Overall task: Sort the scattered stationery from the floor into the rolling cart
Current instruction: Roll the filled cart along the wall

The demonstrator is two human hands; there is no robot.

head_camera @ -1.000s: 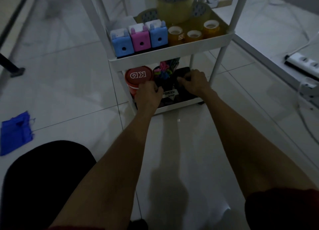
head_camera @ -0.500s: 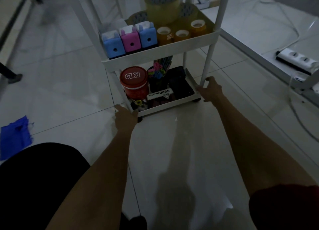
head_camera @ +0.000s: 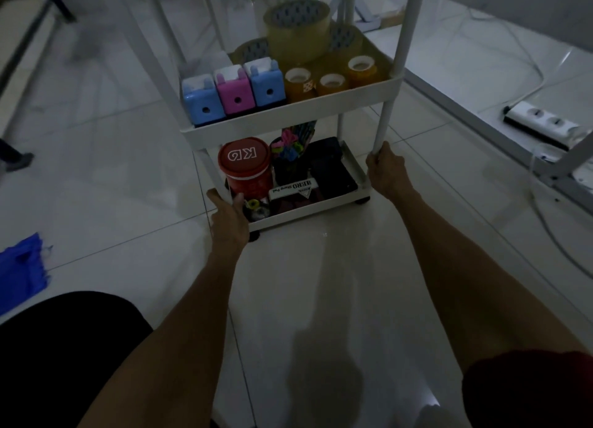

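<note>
The white rolling cart (head_camera: 288, 119) stands on the tiled floor in front of me. Its middle shelf carries blue and pink sharpeners (head_camera: 236, 90) and several tape rolls (head_camera: 296, 31). On the bottom shelf sit a red tub (head_camera: 245, 167), a black cup of pens (head_camera: 292, 158), a stamp pad box (head_camera: 293, 188) and dark pouches. My left hand (head_camera: 227, 220) grips the bottom shelf's front left corner. My right hand (head_camera: 386, 170) is closed round the base of the front right post.
A blue cloth bag (head_camera: 21, 275) lies on the floor at the left. A white power strip (head_camera: 542, 124) with cables lies at the right beside a white table frame (head_camera: 462, 113). My dark-clothed knee (head_camera: 61, 357) fills the lower left.
Both hands left the items on the bottom shelf and moved out to the cart's front corners, where they now grip its frame. The cart appears slightly nearer.
</note>
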